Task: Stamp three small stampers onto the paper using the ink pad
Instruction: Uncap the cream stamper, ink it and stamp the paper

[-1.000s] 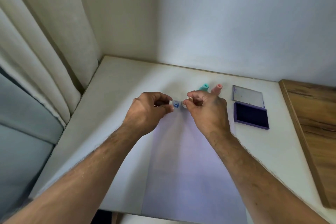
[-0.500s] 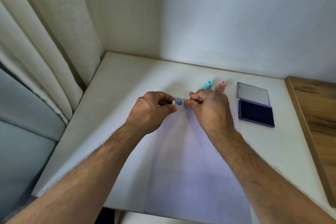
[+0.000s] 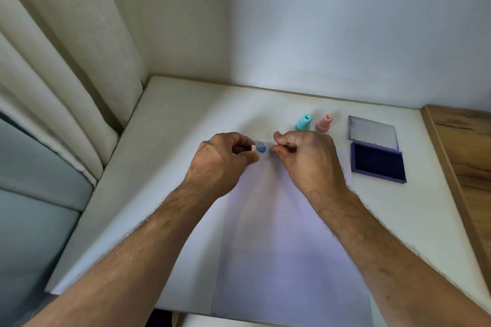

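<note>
White table (image 3: 186, 141) | stamper (image 3: 261, 148) pinched between left hand (image 3: 225, 159), right hand (image 3: 305, 156)

Matt white table (image 3: 170, 167), grained wood panel (image 3: 467, 167), cloth curtain (image 3: 66, 87).

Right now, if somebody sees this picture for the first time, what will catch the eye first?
First, the two hands meeting at the centre: the left hand and right hand pinch a small white stamper whose blue round face points at the camera. Behind them stand a teal stamper and a pink stamper, with the open dark-blue ink pad to their right.
</note>
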`<state>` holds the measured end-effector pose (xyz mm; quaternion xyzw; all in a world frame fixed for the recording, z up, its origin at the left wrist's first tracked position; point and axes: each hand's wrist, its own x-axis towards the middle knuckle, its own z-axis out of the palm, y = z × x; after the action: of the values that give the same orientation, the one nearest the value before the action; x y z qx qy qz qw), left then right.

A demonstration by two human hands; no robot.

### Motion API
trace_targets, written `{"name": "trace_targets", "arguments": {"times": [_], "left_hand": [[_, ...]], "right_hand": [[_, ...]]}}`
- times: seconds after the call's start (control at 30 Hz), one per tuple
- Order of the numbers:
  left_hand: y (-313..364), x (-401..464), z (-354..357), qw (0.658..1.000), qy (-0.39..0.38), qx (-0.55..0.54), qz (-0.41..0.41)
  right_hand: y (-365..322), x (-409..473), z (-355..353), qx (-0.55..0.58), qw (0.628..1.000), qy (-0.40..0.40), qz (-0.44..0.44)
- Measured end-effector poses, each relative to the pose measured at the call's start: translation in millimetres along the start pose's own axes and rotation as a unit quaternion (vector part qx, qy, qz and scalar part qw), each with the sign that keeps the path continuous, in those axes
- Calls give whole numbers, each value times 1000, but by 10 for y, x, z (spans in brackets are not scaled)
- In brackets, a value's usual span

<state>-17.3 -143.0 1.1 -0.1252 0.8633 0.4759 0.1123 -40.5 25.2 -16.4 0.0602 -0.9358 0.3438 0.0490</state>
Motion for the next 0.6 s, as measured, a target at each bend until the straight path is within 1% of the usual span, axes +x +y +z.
{"name": "trace_targets", "arguments": {"times": [0.17,0.27,0.37,0.47,0.6], "left_hand": [[16,-3,4,1000,-2,4,-3],[12,13,-5,1000,-5,-1,-5],[20,41,-9,1000,-10,-4,-7],[-1,75,-22,998,-17,-44,-29],[1,99,-14,990,-22,-126,-60]], "right_hand": [[32,9,-14,15,1000,16,9],[26,2,-9,6,1000,15,-1],[23,7,-19,15,1000,14,11],[23,-18,-20,40,999,16,22],[32,-48,-87,72,997,7,24]]}}
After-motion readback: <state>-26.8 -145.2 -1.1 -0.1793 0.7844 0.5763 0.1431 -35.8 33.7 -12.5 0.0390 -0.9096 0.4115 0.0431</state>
